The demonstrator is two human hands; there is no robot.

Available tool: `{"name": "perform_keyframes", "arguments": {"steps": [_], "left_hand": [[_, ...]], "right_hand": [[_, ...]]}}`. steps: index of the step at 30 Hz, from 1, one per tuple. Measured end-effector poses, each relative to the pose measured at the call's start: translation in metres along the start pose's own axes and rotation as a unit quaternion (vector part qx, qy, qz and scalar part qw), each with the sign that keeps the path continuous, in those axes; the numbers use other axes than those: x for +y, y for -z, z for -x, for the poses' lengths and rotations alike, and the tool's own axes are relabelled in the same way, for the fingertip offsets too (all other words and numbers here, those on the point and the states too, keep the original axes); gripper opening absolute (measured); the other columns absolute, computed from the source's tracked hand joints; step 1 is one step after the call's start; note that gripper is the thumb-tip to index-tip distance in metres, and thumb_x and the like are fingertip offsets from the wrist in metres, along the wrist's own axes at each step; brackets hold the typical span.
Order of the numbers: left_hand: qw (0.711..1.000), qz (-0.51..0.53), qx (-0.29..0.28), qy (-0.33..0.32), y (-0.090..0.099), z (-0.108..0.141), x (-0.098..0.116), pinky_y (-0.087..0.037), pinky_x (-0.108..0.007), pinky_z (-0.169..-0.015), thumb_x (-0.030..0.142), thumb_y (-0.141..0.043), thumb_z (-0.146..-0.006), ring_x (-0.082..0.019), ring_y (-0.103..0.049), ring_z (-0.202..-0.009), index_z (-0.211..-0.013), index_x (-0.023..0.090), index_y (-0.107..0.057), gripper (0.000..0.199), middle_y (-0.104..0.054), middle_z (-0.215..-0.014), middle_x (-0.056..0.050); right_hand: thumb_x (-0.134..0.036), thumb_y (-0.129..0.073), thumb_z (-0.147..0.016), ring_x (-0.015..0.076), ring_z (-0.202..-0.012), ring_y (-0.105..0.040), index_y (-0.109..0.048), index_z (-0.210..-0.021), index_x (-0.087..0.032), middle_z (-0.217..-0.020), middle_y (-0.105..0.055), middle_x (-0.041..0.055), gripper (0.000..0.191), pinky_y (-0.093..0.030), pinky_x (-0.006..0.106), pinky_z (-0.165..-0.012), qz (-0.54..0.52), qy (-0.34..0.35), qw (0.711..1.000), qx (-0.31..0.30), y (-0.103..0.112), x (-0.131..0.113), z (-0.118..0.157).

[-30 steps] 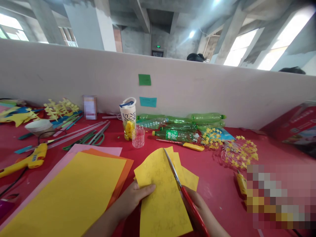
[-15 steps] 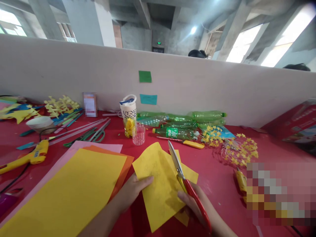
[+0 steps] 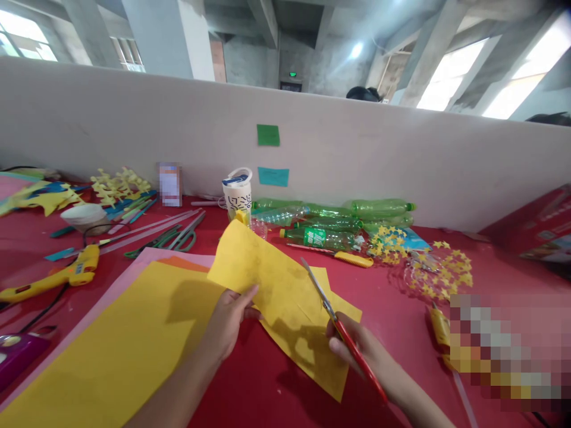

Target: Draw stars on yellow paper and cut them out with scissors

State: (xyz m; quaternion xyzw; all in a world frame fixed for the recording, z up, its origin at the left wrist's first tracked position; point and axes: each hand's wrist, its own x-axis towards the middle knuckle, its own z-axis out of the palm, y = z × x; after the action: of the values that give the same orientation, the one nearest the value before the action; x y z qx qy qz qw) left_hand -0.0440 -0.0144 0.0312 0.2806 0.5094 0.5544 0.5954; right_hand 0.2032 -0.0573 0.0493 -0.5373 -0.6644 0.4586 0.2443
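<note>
My left hand (image 3: 234, 315) pinches the left edge of a yellow sheet (image 3: 272, 285), thumb on top, holding it tilted above the red table. The sheet curls up at its far left corner. In my right hand (image 3: 350, 339) is a pair of scissors (image 3: 330, 306) with red handles, its blades pointing away and to the left over the sheet's right part. Whether the blades touch the sheet I cannot tell. Another yellow piece shows behind the sheet on the right. A stack of yellow, orange and pink sheets (image 3: 134, 333) lies to the left.
Green plastic bottles (image 3: 332, 238) lie along the white partition (image 3: 187, 125), beside a cup (image 3: 238, 196). A yellow cutter (image 3: 354, 258) and yellow star strings (image 3: 439, 270) are at right. Glue guns (image 3: 80, 267) lie on both sides; green-handled scissors (image 3: 181, 238) rest at back left.
The yellow sheet has turned clockwise, its far left corner rising to the left and its near corner swinging right. My left hand has moved up and left. The scissors stay in my right hand.
</note>
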Motion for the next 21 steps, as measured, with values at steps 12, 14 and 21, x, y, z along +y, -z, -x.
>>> {"name": "perform_keyframes", "arguments": {"steps": [12, 14, 21], "left_hand": [[0.995, -0.001, 0.092, -0.041, 0.0051, -0.007, -0.0015, -0.032, -0.019, -0.036, 0.039, -0.074, -0.064, -0.007, -0.045, -0.031, -0.059, 0.019, -0.04, 0.039, -0.041, -0.039, 0.011], [0.995, -0.025, 0.082, -0.045, 0.005, -0.0063, -0.0025, -0.033, -0.019, -0.037, 0.039, -0.072, -0.066, -0.007, -0.046, -0.032, -0.061, 0.019, -0.041, 0.038, -0.044, -0.042, 0.01], [0.995, -0.064, 0.035, -0.061, 0.0042, -0.0048, -0.0052, -0.034, -0.019, -0.038, 0.04, -0.07, -0.068, -0.008, -0.047, -0.034, -0.059, 0.018, -0.045, 0.034, -0.046, -0.044, 0.009]], "right_hand": [[-0.05, -0.057, -0.078, 0.0113, -0.06, -0.038, -0.045, -0.07, -0.017, -0.064, -0.043, -0.0036, 0.036, -0.026, 0.021, -0.051, 0.156, -0.031, 0.985, -0.062, 0.0037, 0.0013, 0.0039], [-0.05, -0.053, -0.081, 0.0113, -0.061, -0.037, -0.045, -0.072, -0.017, -0.066, -0.041, -0.0035, 0.036, -0.026, 0.021, -0.051, 0.142, -0.025, 0.988, -0.064, 0.0036, 0.0024, 0.0033], [-0.05, -0.049, -0.084, 0.0103, -0.061, -0.034, -0.044, -0.072, -0.016, -0.066, -0.036, -0.0039, 0.036, -0.026, 0.022, -0.052, 0.086, -0.021, 0.993, -0.076, 0.0034, 0.0059, 0.0028]]}}
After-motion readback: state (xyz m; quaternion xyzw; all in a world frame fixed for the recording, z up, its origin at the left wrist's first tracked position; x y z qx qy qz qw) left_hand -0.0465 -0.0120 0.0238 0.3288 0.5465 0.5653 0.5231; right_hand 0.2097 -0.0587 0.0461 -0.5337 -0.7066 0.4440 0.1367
